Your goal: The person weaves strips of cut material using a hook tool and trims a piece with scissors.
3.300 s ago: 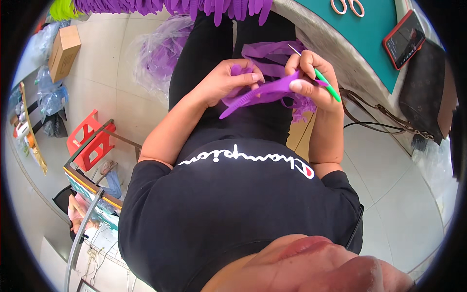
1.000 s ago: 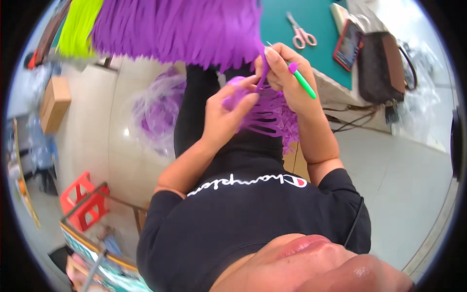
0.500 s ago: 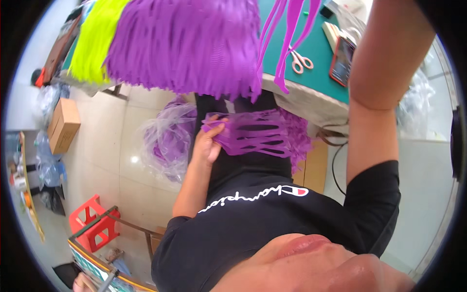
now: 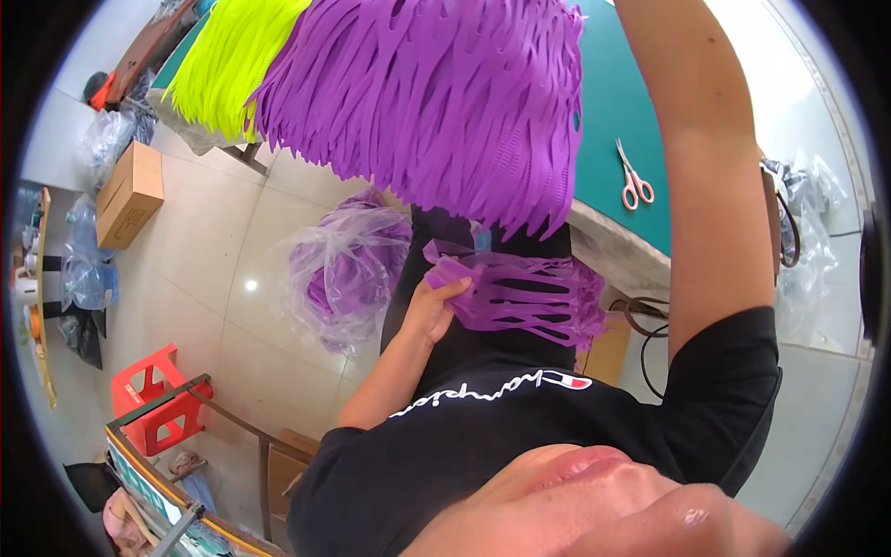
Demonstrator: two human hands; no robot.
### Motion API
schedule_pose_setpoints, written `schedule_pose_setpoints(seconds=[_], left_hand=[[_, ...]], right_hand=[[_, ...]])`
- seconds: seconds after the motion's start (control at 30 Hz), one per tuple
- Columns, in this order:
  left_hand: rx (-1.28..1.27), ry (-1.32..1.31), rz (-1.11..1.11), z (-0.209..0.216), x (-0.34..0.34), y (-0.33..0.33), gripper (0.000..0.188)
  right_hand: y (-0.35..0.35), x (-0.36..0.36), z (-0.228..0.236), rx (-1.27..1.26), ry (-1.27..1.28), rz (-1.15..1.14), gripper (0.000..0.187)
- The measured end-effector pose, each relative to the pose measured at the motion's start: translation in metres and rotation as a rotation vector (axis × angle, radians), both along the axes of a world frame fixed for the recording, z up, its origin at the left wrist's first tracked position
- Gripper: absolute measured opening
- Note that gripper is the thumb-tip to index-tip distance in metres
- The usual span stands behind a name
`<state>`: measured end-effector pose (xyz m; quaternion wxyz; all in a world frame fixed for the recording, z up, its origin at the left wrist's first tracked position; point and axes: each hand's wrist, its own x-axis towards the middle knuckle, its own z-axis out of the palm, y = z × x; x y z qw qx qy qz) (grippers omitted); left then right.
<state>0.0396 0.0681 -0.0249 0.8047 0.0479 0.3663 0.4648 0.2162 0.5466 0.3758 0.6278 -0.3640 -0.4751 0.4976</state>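
My left hand (image 4: 434, 304) is closed on one end of a purple slitted strip piece (image 4: 520, 290), thumb on top. It looks like thin, rubbery sheet cut into long loops, and lies across my lap with its ragged far end to the right. My right forearm (image 4: 710, 195) reaches up past the top edge, so the right hand is out of the picture. Beside that arm, a thick row of similar purple strips (image 4: 436, 102) hangs over the table's near edge. Yellow-green strips (image 4: 232, 70) hang left of it.
Pink-handled scissors (image 4: 635, 186) lie on the green tabletop (image 4: 631, 111). A clear plastic bag of purple material (image 4: 343, 265) sits on the floor to my left. Farther left are a cardboard box (image 4: 130, 195) and a red stool (image 4: 160, 404). A dark cable (image 4: 645, 362) hangs at right.
The loose purple strips at the right end of the row now hang with the others. My right arm has shifted left and upward. The left hand keeps its hold; the whole view has shifted.
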Motion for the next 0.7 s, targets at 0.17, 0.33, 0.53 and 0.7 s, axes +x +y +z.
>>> schedule_pose_setpoints(seconds=[0.17, 0.33, 0.53, 0.7], left_hand=[[-0.108, -0.071, -0.004, -0.004, -0.014, -0.002, 0.028], [-0.142, -0.043, 0.077, -0.015, -0.014, -0.007, 0.026], [-0.180, -0.093, 0.216, -0.002, -0.011, -0.006, 0.037], [-0.231, -0.080, 0.106, -0.021, 0.017, 0.004, 0.027]], right_hand=[[0.028, 0.019, -0.068, -0.043, -0.473, -0.270, 0.034], [0.026, 0.036, -0.105, -0.064, -0.989, -0.449, 0.052], [-0.071, 0.045, -0.132, 0.230, -0.477, -0.187, 0.069], [-0.293, 0.048, -0.169, 0.305, -0.176, 0.125, 0.036]])
